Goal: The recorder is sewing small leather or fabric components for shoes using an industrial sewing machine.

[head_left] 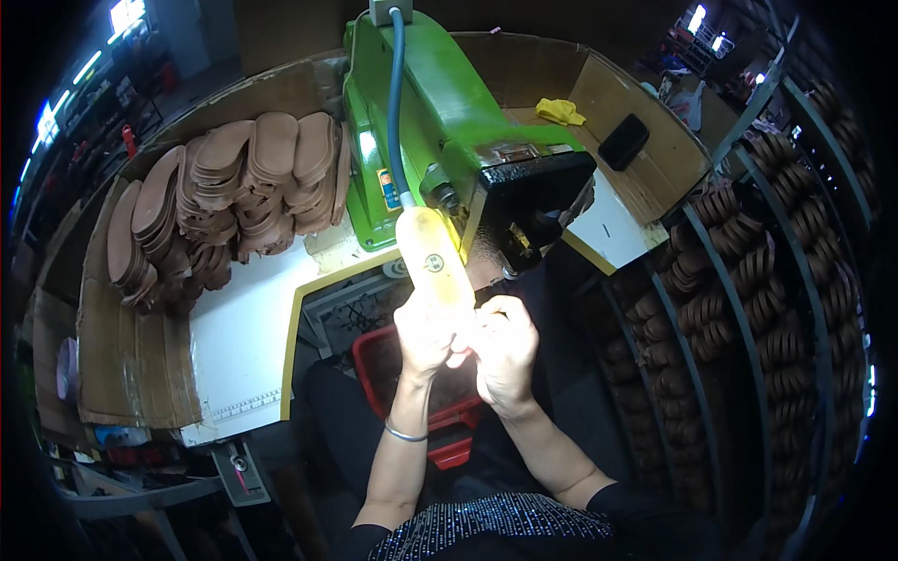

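Note:
Both hands meet in the glare under a yellow work lamp (436, 257) on a blue flexible neck. My left hand (427, 338) has its fingers curled at the lamp's lower end, a silver bangle on the wrist. Close against it, my right hand (507, 353) is closed, thumb and fingers bent together. Glare washes out whatever the fingertips hold. A brown piece (484, 268) shows just beyond my hands, below the black head of a green machine (449, 89); I cannot tell whether my fingers touch it.
Stacks of brown sole-shaped pieces (220, 173) stand left on the white worktable (245, 341), inside cardboard walls. A red bin (374, 360) sits below my hands. At right are a dark phone-like object (624, 141), a yellow cloth (560, 112) and metal racks (739, 280) filled with brown pieces.

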{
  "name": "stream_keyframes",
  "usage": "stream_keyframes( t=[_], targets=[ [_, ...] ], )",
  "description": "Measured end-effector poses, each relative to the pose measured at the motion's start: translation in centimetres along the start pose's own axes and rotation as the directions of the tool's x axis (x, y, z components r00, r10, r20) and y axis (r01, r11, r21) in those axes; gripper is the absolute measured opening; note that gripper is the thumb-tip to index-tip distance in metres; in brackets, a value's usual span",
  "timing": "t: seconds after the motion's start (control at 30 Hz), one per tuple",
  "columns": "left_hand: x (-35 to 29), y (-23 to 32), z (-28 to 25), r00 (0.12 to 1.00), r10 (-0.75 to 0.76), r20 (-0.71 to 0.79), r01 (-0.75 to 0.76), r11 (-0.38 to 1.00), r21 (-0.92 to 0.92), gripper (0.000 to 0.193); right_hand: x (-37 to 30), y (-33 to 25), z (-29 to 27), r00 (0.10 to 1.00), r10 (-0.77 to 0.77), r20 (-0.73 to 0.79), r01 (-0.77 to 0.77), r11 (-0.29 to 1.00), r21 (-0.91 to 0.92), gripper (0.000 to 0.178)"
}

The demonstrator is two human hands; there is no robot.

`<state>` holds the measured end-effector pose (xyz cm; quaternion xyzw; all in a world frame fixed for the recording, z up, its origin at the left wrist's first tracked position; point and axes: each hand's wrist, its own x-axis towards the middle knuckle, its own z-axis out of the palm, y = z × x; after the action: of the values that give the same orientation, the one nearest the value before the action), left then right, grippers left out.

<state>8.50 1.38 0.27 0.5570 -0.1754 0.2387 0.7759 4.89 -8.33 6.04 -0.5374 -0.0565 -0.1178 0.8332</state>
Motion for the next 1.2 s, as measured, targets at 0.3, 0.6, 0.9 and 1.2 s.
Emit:
stream_keyframes(
  t=[0.3,0.6,0.9,1.2],
  targets=[
    [0.2,-0.4,-0.3,0.943,-0.334,-0.018,0.324,0.925,-0.199,0.033,-0.4,-0.6,-0.3,0.997,0.080,0.007,-0.077,0.980,-0.185,0.003],
    [1.1,1.2,-0.1,0.968,-0.250,-0.008,0.247,0.962,-0.116,0.032,2.3,-1.7,-2.6,0.604,-0.499,0.621,0.767,0.152,-0.623,0.017],
    [1.2,0.8,-0.6,0.972,-0.230,0.049,0.232,0.972,-0.033,0.024,2.7,-4.4,-3.0,0.488,-0.485,0.726,0.814,-0.049,-0.579,0.014],
    [1.4,1.0,-0.3,0.973,-0.223,0.051,0.222,0.975,0.028,0.031,3.7,-3.8,-1.8,0.774,-0.429,0.466,0.630,0.442,-0.639,0.013]
  ],
)
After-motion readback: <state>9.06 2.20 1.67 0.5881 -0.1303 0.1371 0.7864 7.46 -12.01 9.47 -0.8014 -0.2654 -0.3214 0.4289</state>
